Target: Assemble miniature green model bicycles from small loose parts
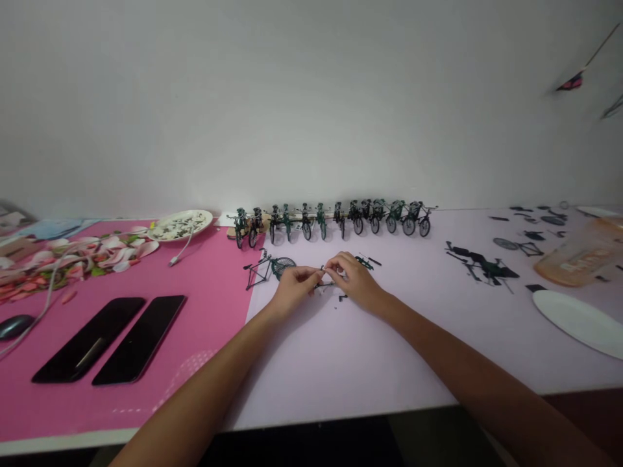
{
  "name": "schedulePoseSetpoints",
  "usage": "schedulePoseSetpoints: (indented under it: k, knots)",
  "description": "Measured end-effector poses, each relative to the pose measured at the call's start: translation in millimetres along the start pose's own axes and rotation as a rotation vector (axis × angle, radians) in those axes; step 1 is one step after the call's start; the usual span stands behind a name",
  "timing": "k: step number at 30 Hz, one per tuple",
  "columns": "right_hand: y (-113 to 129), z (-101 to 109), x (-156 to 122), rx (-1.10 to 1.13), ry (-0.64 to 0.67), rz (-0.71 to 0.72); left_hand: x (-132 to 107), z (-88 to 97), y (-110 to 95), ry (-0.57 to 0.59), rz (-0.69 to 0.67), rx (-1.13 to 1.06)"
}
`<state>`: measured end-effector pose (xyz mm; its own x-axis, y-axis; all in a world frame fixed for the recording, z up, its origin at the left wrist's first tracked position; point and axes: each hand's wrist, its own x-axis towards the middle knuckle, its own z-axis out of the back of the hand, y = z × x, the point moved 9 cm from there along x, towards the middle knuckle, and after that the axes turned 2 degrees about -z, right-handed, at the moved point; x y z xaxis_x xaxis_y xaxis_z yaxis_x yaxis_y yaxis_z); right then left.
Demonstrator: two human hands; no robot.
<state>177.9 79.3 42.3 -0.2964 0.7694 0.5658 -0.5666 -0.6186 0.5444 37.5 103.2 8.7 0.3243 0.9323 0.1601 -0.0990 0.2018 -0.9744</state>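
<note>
- Left hand (292,285) and right hand (353,279) meet at mid-table on the pale mat (389,350), fingertips pressed together around a small bicycle part (325,280); both pinch it, though its exact shape is too small to tell.
- Judged light, thin and easily bent or dropped; best held by fingertips at its sturdier ends, not by any fine rod.
- A half-built model bicycle (267,268) lies just left of the left hand, a wheel attached; loose dark bits (367,262) lie just beyond the right hand.
- A row of finished green model bicycles (331,218) stands along the far edge by the wall.
- Far right: more black parts (479,264), a clear container (581,256) and a white plate (579,321).
- Left, on the pink mat (204,305): two dark phones (111,338), a dish of small pieces (181,224).
</note>
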Motion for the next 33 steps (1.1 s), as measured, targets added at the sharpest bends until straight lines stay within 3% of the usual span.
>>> schedulePoseSetpoints:
  k: [8,17,25,33]
  knots:
    - [-4.5,2.4,-1.9,0.113,-0.040,-0.037,-1.0,-2.1,1.9,0.011,-0.005,0.001]
    - [-3.1,2.7,-3.1,0.175,-0.079,0.013,-3.3,-12.3,1.9,0.084,-0.020,-0.048]
    - [-11.3,-0.4,-4.7,0.236,-0.084,-0.064,-3.2,-10.8,-0.7,0.101,-0.026,-0.069]
    - [-8.4,0.7,-4.3,0.189,-0.070,-0.067,-5.6,-12.3,1.3,0.045,-0.028,-0.072]
